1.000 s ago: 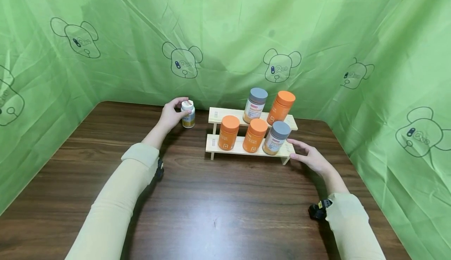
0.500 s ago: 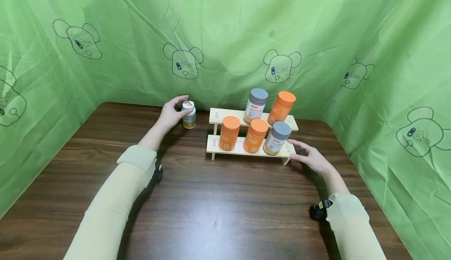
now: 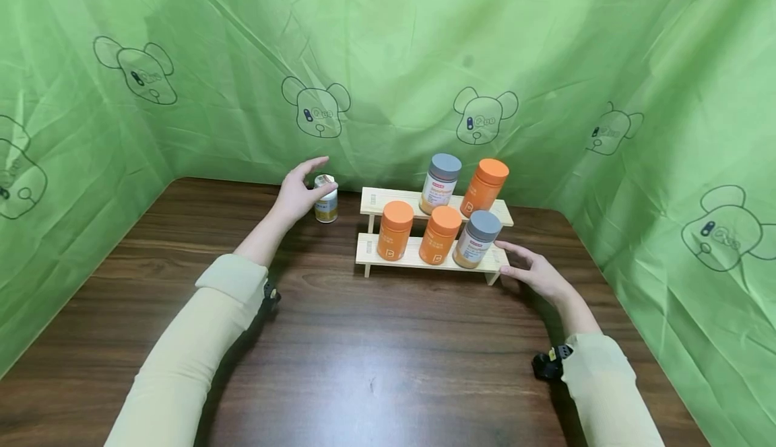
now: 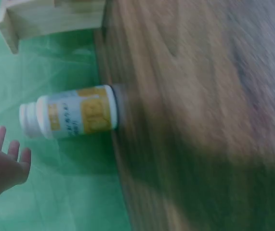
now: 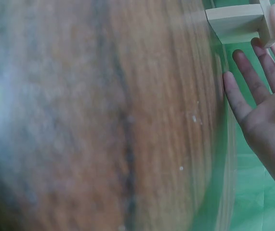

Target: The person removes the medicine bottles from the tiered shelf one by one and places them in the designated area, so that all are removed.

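Observation:
A small white bottle with a yellow-and-grey label [image 3: 326,209] stands upright on the table, left of a two-tier wooden rack [image 3: 370,248]. Beside it, my left hand [image 3: 296,195] has its thumb and fingers spread apart. The left wrist view shows space between those fingers and the bottle [image 4: 77,113]. My right hand [image 3: 536,273] holds the right end of the lower shelf between thumb and index finger. Its other fingers stay extended in the right wrist view, near the pale wood [image 5: 238,21]. Orange jars [image 3: 395,230] and a grey-lidded jar [image 3: 477,239] fill the lower shelf.
On the upper shelf stand another grey-lidded jar [image 3: 440,183] and an orange jar [image 3: 485,187]. Green cloth [image 3: 388,43] printed with bear heads hangs behind and at both sides. The dark wooden table [image 3: 364,353] extends toward me.
My left hand has let go of the white bottle, and its fingers have spread and lifted from the cap. The bottle stays standing. My right hand stays at the rack.

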The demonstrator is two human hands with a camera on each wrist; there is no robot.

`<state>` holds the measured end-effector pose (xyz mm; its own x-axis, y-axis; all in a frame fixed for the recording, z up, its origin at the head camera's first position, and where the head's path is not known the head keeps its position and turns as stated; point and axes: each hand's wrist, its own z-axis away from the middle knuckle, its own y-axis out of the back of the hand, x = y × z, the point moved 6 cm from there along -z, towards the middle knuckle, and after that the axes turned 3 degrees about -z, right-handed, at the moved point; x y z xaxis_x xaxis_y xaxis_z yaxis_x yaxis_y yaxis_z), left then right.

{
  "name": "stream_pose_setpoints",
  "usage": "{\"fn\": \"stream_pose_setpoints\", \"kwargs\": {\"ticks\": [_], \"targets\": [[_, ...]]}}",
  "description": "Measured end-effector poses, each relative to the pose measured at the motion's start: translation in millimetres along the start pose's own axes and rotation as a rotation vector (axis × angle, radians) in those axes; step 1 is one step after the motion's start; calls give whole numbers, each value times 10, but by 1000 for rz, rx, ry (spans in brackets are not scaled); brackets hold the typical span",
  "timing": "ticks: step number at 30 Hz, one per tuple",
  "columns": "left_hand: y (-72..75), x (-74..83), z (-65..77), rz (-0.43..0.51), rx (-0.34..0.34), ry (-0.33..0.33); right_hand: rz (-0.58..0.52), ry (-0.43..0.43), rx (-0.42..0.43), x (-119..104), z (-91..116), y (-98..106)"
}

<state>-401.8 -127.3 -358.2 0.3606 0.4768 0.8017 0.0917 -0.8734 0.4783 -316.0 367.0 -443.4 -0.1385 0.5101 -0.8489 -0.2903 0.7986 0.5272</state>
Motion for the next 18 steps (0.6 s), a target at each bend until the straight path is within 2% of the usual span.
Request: {"fn": "stream_pose_setpoints", "kwargs": {"ticks": [7,18], "targets": [[-17,226,20,20,-16,10,37,10,6,-44,25,-12],[-64,530,32,88,-90,9,74,17,15,-61,25,-16]]}}
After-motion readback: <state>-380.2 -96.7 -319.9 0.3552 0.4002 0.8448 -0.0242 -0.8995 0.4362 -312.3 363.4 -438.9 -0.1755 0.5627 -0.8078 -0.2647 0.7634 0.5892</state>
